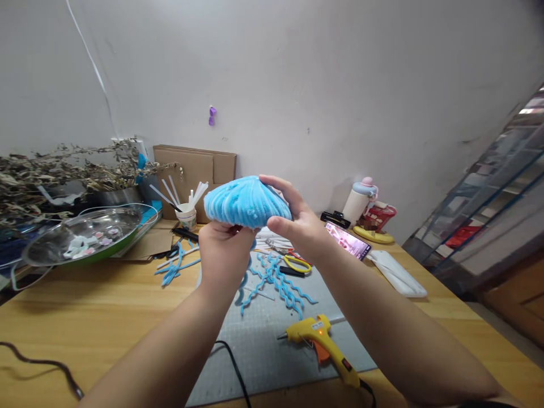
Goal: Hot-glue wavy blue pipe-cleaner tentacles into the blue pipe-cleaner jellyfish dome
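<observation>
A domed cap of blue fuzzy pipe cleaners (244, 201) is held up above the table. From below, my left hand (227, 249) grips it, with the fingertips hidden under the dome. My right hand (295, 218) clasps its right side, fingers on top and thumb at the lower rim. Beneath my hands, wavy blue pipe cleaners (276, 283) lie spread on the grey cutting mat (238, 351). Nearer to me rests a yellow hot glue gun (321, 340) with an orange trigger and a lit indicator.
Yellow-handled pliers (297, 264) lie behind the wavy pieces. A paper cup (186, 216) of glue sticks and a metal bowl (123, 218) stand left. At right are a phone (347, 241), a bottle (359, 204) and a white case (397, 275). A black cable (236, 368) crosses the mat.
</observation>
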### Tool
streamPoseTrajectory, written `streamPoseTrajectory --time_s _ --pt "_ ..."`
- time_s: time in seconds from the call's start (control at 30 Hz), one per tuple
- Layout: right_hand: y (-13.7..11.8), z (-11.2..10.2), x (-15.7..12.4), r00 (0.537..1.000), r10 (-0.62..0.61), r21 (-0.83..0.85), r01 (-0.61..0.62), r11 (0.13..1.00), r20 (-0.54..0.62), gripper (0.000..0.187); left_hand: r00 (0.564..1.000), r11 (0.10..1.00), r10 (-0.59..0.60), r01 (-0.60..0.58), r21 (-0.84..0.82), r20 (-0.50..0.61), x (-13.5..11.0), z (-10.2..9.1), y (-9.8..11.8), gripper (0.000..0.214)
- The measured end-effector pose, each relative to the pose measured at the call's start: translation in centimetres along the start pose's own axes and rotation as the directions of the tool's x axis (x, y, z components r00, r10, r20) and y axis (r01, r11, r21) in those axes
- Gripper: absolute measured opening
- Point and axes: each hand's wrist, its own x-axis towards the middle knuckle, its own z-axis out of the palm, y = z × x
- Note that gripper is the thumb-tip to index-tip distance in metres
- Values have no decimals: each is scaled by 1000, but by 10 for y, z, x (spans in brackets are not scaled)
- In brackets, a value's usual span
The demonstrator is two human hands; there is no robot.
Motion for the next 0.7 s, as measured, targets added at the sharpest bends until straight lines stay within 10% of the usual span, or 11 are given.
streamPoseTrajectory --time_s 0.7 --pt "17 7 -9 983 165 397 -120 910 -81 58 982 987 75 -98 128 175 -16 -9 14 21"
